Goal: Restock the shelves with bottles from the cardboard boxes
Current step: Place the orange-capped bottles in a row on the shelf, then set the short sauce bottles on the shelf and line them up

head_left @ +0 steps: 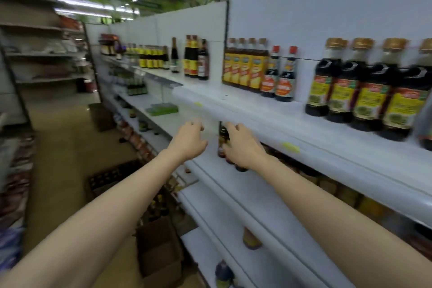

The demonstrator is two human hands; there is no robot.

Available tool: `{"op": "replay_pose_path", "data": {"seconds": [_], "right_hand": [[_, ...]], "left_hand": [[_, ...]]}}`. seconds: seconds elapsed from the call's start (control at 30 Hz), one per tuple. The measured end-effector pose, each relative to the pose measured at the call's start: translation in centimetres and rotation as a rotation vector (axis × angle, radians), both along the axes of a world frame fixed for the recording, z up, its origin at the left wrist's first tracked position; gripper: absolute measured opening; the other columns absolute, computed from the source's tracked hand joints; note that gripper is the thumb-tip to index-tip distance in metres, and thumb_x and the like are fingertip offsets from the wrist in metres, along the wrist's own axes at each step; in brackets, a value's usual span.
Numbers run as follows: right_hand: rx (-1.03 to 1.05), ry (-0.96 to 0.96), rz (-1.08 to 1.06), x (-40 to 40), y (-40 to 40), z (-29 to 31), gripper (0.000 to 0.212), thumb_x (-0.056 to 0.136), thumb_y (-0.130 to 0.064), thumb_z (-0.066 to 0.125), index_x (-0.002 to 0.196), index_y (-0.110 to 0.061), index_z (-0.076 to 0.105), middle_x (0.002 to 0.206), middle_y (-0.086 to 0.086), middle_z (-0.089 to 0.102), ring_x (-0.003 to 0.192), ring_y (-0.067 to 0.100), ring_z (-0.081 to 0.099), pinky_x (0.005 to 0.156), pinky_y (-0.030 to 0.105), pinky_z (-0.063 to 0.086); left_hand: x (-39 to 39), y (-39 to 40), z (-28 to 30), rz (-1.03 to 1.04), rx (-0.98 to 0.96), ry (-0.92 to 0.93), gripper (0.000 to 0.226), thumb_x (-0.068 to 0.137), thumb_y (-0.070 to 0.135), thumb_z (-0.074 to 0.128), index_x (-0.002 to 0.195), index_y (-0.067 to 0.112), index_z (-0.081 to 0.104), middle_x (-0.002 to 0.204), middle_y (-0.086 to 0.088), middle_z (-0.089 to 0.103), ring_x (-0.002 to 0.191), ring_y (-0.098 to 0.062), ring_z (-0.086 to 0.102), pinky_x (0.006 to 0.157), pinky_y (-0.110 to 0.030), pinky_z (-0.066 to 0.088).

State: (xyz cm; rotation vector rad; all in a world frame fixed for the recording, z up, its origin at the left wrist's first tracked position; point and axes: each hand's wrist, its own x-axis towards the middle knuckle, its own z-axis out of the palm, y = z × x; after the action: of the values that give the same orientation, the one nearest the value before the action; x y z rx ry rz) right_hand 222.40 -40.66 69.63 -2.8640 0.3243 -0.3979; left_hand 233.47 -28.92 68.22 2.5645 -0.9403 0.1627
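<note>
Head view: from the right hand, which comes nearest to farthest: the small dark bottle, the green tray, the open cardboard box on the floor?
1. Small dark bottle, under the right hand.
2. Green tray, same shelf, up-left.
3. Open cardboard box, on the floor, lower left.

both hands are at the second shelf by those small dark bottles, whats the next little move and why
Probably let go: the right hand grips a small dark glass bottle that seems already upright on the white metal shelf, while the left hand hovers open beside it.
</note>
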Motion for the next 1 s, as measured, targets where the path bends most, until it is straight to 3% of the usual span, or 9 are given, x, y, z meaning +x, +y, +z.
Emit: {"op": "replay_pose_path", "data": {"seconds": [0.27,0.4,0.53,0.63,0.77,1.0], "right_hand": [[0.035,0.256,0.161,15.5,11.6,-7.5,0.052,0.099,-0.025,0.046,0.146,-0.015,0.026,0.139,0.016,0.034,0.118,0.034,0.044,0.092,0.044,0.046],[0.092,0.338,0.215,21.6,16.2,-11.3,0.052,0.1,-0.03,0.045,0.146,-0.016,0.025,0.14,0.016,0.031,0.123,0.035,0.04,0.094,0.042,0.045],[0.15,0.387,0.299,26.1,19.7,-14.3,0.059,0.1,-0.029,0.045,0.151,-0.018,0.017,0.145,0.014,0.027,0.131,0.033,0.033,0.101,0.041,0.041],[0.179,0.441,0.327,29.4,21.4,-16.1,0.058,0.1,-0.029,0.046,0.15,-0.018,0.019,0.144,0.014,0.029,0.128,0.033,0.037,0.099,0.041,0.043],[0.306,0.507,0.355,35.1,23.4,-18.3,0.061,0.099,-0.031,0.048,0.151,-0.019,0.017,0.148,0.014,0.027,0.118,0.032,0.05,0.082,0.035,0.048],[0.409,0.58,0.452,46.2,27.0,-20.1,0.063,0.098,-0.034,0.049,0.15,-0.015,0.018,0.149,0.014,0.027,0.128,0.032,0.043,0.098,0.037,0.041]], "left_hand": [[13.2,14.9,-7.5,0.189,0.146,0.29,0.036,0.096,0.029,0.051,0.126,0.011,0.045,0.13,-0.015,0.045,0.11,-0.028,0.048,0.084,-0.034,0.044],[17.2,20.8,-11.2,0.317,0.059,0.357,0.047,0.097,0.028,0.051,0.138,0.008,0.04,0.135,-0.015,0.042,0.102,-0.027,0.057,0.078,-0.032,0.047],[20.8,25.1,-13.8,0.403,-0.018,0.34,0.043,0.096,0.025,0.052,0.135,0.009,0.045,0.132,-0.015,0.047,0.088,-0.023,0.058,0.07,-0.032,0.046],[23.2,27.2,-15.6,0.47,-0.002,0.378,0.044,0.095,0.025,0.053,0.135,0.008,0.045,0.134,-0.015,0.045,0.099,-0.025,0.058,0.077,-0.032,0.048],[26.9,29.1,-17.2,0.54,0.078,0.436,0.053,0.093,0.027,0.056,0.138,0.007,0.038,0.133,-0.018,0.044,0.117,-0.032,0.05,0.09,-0.035,0.045],[35.5,31.1,-16.6,0.674,0.193,0.45,0.054,0.089,0.03,0.059,0.134,0.007,0.041,0.131,-0.02,0.043,0.12,-0.035,0.047,0.097,-0.038,0.043]]}}
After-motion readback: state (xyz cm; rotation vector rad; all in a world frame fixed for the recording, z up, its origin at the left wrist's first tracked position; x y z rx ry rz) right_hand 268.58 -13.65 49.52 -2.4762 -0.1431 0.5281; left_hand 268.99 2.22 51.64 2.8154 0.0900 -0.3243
